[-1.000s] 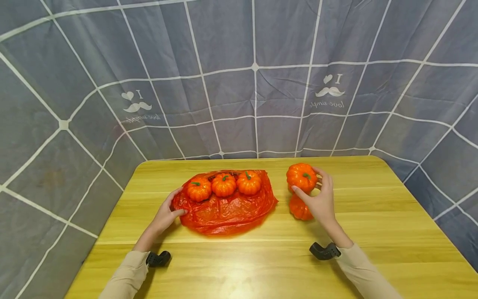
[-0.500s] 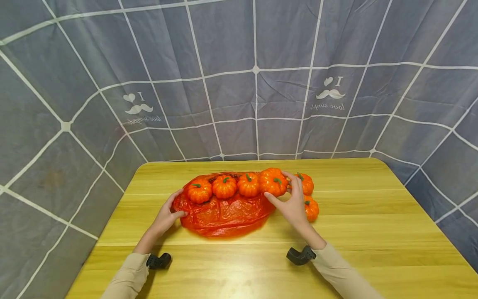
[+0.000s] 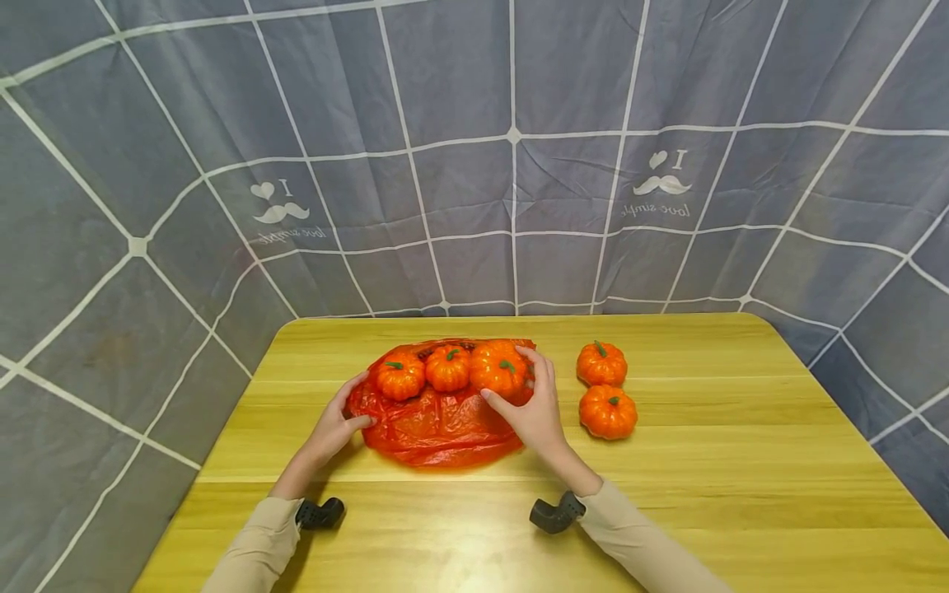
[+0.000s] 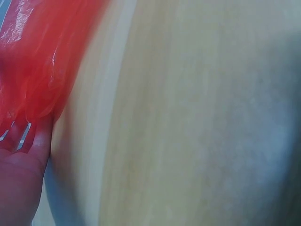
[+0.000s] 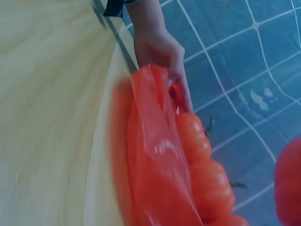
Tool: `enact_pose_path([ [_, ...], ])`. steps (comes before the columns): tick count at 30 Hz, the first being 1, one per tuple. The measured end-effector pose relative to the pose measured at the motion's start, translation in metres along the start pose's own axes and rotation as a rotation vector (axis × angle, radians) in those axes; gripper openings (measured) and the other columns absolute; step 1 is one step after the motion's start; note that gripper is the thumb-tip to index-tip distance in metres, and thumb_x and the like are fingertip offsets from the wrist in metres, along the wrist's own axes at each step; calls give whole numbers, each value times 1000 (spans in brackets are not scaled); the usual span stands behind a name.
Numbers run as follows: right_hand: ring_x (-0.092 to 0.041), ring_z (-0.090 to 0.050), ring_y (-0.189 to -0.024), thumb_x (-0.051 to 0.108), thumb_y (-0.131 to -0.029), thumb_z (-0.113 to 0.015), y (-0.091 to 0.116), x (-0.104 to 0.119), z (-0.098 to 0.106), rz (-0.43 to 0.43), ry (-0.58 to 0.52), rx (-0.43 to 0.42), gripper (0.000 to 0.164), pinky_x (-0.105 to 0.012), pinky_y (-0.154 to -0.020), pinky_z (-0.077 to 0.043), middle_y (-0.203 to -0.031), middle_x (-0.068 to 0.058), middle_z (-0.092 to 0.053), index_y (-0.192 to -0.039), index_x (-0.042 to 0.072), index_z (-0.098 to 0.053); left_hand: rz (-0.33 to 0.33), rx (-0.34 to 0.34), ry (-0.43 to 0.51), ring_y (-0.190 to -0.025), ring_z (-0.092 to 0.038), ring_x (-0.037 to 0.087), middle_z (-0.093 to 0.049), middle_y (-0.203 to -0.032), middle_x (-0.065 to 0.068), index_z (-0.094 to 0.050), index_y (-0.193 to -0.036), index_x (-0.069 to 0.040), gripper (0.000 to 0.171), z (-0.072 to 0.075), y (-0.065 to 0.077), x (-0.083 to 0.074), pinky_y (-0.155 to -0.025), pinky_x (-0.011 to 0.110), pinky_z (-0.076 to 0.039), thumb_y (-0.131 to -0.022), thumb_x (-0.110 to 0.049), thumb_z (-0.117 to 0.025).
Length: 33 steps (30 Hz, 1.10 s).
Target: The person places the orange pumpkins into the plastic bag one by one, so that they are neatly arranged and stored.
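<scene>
A red plastic bag (image 3: 437, 432) lies on the table, with small orange pumpkins along its far side: one on the left (image 3: 401, 375), another in the middle (image 3: 448, 368). My left hand (image 3: 331, 426) holds the bag's left end, thumb in front; in the left wrist view several fingers (image 4: 41, 136) go under the red film. Above the bag's right part, my right hand (image 3: 535, 412) grips a pumpkin (image 3: 497, 366) between thumb and fingers. It hides the third pumpkin of the row. The right wrist view shows the bag (image 5: 157, 155) side-on, pumpkins (image 5: 211, 190) beside it.
Two more pumpkins sit right of the bag, one farther back (image 3: 601, 363) and one nearer (image 3: 608, 412). A grey curtain with white lines (image 3: 460, 189) hangs behind the wooden table (image 3: 445, 527). Black wrist mounts (image 3: 558, 512) stick out from the sleeves.
My right hand has carried its pumpkin left, from over the loose pumpkins to above the bag's right part. Both loose pumpkins are now fully visible. My left hand has stayed at the bag.
</scene>
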State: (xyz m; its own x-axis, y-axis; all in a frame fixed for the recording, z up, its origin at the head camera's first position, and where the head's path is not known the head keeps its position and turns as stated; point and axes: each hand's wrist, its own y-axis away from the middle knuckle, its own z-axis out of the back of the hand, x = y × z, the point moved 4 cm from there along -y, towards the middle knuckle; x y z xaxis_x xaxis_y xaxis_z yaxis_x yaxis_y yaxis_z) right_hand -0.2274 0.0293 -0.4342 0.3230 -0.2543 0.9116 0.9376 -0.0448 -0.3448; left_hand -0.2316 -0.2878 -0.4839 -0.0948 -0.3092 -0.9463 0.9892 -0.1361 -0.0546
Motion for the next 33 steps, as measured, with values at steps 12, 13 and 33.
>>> enact_pose_path([
  [12, -25, -47, -119, 23, -72, -83, 2, 8, -37, 39, -9, 78, 73, -41, -93, -43, -134, -9, -44, -135, 17, -45, 1, -2, 4, -143, -22, 39, -20, -156, 24, -23, -150, 0, 77, 1, -1, 1, -92, -2, -25, -82, 9, -59],
  [13, -25, -47, -119, 23, -73, -83, 3, 8, -41, 32, -14, 89, 74, -41, -93, -43, -135, -9, -44, -135, 17, -45, 3, -2, 4, -143, -22, 39, -20, -156, 24, -23, -150, 0, 77, 1, -1, 1, -92, -2, -25, -82, 9, -59],
  [33, -22, -52, -106, 25, -70, -83, 15, 8, -93, -31, 53, 275, 71, -34, -89, -45, -128, -8, -49, -132, 18, -49, 0, -2, 23, -144, -20, 39, -20, -157, 23, -24, -150, -1, 77, 0, -1, 4, -92, -1, -25, -81, 10, -56],
])
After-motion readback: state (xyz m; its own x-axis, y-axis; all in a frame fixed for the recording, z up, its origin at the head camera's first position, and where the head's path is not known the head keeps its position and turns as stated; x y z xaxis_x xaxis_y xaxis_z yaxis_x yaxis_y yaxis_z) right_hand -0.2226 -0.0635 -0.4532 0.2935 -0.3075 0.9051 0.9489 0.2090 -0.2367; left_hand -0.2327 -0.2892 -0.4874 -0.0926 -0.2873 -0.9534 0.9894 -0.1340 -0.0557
